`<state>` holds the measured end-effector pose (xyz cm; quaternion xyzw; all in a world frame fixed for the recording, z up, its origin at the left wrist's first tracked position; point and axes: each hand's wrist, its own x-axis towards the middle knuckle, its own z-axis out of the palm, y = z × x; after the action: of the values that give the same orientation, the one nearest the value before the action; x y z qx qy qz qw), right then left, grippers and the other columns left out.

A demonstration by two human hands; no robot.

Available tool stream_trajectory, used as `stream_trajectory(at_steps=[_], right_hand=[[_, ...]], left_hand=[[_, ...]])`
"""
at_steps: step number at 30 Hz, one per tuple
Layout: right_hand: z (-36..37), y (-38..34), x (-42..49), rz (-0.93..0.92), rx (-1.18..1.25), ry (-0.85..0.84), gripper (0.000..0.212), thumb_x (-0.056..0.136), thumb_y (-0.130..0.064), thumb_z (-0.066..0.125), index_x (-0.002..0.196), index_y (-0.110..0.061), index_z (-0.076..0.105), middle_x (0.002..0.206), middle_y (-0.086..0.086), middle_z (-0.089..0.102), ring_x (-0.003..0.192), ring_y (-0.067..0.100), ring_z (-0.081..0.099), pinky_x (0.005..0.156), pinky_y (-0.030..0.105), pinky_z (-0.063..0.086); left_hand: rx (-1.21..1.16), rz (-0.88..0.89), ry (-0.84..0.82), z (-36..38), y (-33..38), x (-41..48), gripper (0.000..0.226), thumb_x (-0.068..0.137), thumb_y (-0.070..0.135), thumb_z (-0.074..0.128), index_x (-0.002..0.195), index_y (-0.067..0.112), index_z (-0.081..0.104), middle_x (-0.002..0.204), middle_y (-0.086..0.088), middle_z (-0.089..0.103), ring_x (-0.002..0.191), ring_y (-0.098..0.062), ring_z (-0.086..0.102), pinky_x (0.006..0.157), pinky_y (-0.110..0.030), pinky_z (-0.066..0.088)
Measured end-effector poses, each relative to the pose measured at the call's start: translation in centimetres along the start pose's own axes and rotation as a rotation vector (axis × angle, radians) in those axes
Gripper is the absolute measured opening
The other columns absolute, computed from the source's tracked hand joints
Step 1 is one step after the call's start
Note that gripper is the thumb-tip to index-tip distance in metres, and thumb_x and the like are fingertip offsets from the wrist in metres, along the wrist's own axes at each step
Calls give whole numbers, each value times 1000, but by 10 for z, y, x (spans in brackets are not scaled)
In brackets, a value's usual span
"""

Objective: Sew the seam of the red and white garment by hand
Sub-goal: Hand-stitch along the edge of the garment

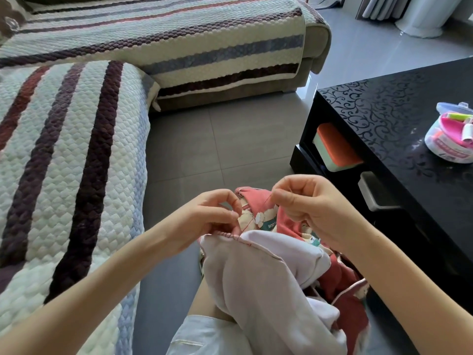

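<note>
1. In the head view, the red and white garment (268,278) lies at the lower centre of the frame. It is bunched over the person's lap, white side up, with red printed folds showing behind and to the right.
2. The left hand (212,216), just left of centre, has thumb and forefinger curled together, pinching the seam (245,240) at the top edge of the white cloth.
3. The right hand (312,208), just right of centre, has its fingers curled in, the tips pinching a red thread (256,215) that runs down leftward to the seam. We cannot tell whether a needle sits between those fingertips.
4. A striped quilted sofa (64,149) fills the left and top of the frame.
5. A black table (409,111) stands at the right, with a round sewing box (453,139) of thread spools near the right edge.
</note>
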<state>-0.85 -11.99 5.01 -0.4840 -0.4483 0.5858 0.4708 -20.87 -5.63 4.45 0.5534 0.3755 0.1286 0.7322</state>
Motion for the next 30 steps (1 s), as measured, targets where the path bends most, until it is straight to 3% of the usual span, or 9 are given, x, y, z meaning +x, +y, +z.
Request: stream_trajectory(at_steps=[6, 9, 19, 22, 24, 27, 30], right_hand=[[-9, -4, 8, -33, 20, 34, 14, 75, -17, 70, 61, -19, 69, 47, -10, 39, 45, 5, 24, 45, 17, 18], [-15, -9, 11, -57, 45, 32, 12, 68, -17, 79, 61, -18, 69, 46, -11, 36, 44, 4, 23, 46, 19, 15], [-26, -19, 18, -118, 119, 100, 11, 59, -20, 76, 58, -15, 66, 45, -8, 33, 44, 5, 20, 45, 18, 16], [-30, -15, 22, -127, 86, 225, 14, 70, -10, 75, 63, -11, 63, 45, -8, 35, 43, 5, 23, 46, 19, 17], [-29, -4, 24, -140, -103, 288, 10, 83, -11, 68, 76, -11, 62, 48, -12, 42, 43, 1, 32, 46, 15, 23], [-17, 17, 18, -158, -320, 125, 20, 85, -30, 62, 101, -19, 56, 60, 6, 39, 49, 5, 36, 47, 13, 28], [-3, 40, 4, -235, -434, -36, 9, 92, -24, 49, 95, -18, 56, 59, 4, 44, 49, 12, 35, 47, 20, 31]], left_hand=[[228, 4, -88, -6, -5, -8, 40, 63, -2, 74, 97, 6, 53, 70, -5, 64, 63, -14, 55, 60, -17, 45], [251, 11, -85, -6, -5, -9, 40, 64, -2, 75, 97, 7, 53, 71, -4, 65, 65, -14, 55, 62, -17, 47], [239, -6, -69, -4, -6, -8, 38, 62, 0, 76, 94, 3, 56, 77, -8, 69, 70, -16, 61, 66, -18, 49], [188, 10, -47, -4, -6, -7, 35, 60, -1, 77, 87, 6, 57, 78, -12, 68, 67, -16, 60, 63, -18, 49], [160, 15, -26, -5, -6, -6, 36, 58, -2, 78, 85, 7, 56, 74, -10, 66, 63, -13, 59, 60, -16, 48], [110, 7, 7, -7, -8, -5, 37, 56, -3, 78, 82, 9, 54, 69, -7, 66, 59, -11, 58, 59, -14, 48], [83, -2, 7, -10, -9, -3, 35, 57, -4, 77, 81, 9, 54, 69, -8, 67, 59, -11, 59, 59, -15, 49]])
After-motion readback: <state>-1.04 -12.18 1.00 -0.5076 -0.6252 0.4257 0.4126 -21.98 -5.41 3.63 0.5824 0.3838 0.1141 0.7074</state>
